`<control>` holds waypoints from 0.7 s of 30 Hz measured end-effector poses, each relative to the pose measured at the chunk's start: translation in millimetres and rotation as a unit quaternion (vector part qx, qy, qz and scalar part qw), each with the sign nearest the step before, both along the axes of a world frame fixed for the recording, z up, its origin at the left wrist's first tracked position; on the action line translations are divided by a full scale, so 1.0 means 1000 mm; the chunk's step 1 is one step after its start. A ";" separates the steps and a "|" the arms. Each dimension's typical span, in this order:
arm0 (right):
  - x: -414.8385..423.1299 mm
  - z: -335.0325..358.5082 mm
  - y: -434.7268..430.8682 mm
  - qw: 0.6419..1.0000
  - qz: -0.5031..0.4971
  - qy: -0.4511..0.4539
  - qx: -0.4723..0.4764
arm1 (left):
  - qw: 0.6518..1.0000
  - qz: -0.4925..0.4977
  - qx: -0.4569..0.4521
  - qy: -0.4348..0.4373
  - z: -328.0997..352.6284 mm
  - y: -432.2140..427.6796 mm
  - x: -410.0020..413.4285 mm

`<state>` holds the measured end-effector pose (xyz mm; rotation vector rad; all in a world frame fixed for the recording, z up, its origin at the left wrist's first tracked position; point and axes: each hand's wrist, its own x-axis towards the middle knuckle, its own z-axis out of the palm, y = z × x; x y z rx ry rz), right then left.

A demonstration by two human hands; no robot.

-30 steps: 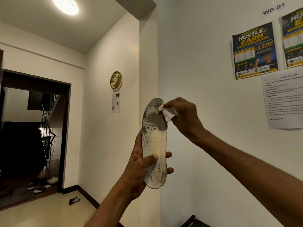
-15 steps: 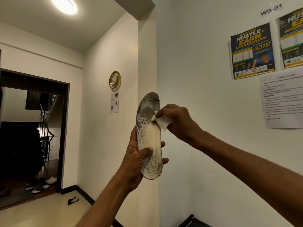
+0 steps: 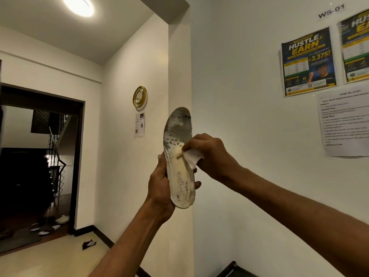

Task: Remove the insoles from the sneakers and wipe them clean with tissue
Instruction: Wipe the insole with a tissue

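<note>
Grey-and-cream insole point(image 3: 177, 164): worn, flat, "FASHION" printed near the heel. It's held upright in mid-air in front of the white wall corner point(image 3: 179, 56), toe end up. The grey grime is mostly on the upper half.
Left hand point(image 3: 159, 186): wrapped round the heel half from behind, with fingertips poking out past the right edge. Proper grip.
Right hand point(image 3: 207, 154): fingers bunched up, pinching the tissue and pressing it onto the insole about halfway up.
White tissue point(image 3: 191, 159): small folded wad, touching the cream part just under the grey patch.
Right wall: two blue-and-yellow "HUSTLE EARN" posters point(image 3: 308, 60), a white printed sheet point(image 3: 343, 120) below them, and a "WS-01" label point(image 3: 331, 11) above.
Far wall: gold ring-shaped ornament point(image 3: 139, 96), with a small paper notice point(image 3: 139, 124) under it.
Floor: a few shoes point(image 3: 50, 224) inside the dark doorway, too dim to make out. One dark slipper point(image 3: 88, 243) lies alone on the pale floor.
</note>
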<state>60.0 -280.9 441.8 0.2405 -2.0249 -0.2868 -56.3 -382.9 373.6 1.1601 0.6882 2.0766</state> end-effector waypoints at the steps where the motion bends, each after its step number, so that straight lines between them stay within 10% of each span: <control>1: 0.000 -0.004 -0.002 1.000 -0.005 -0.015 0.015 | 1.000 -0.002 -0.001 -0.008 0.000 0.001 0.000; 21: -0.008 -0.021 -0.008 0.993 0.015 -0.070 0.091 | 0.995 -0.047 0.038 -0.080 0.006 0.008 -0.003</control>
